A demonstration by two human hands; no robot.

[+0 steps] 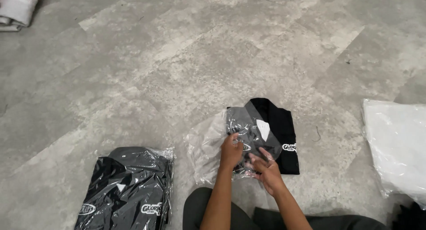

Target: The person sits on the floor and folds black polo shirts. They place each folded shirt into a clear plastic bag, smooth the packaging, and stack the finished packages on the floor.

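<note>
A folded black shirt (280, 130) with a white chest logo lies on the grey floor in front of me. A clear plastic bag (208, 143) lies partly over its left half. My left hand (231, 151) grips the bag's edge over the shirt. Just right of it, my right hand (265, 169) pinches the bag's lower part. Both arms reach out from the bottom of the view, above my dark-trousered knees (248, 214).
A bagged black shirt (126, 190) lies at the lower left. A heap of clear plastic bags (397, 143) sits at the right edge. A white and red bundle (17, 8) lies in the top left corner. The floor is grey stone-look tile.
</note>
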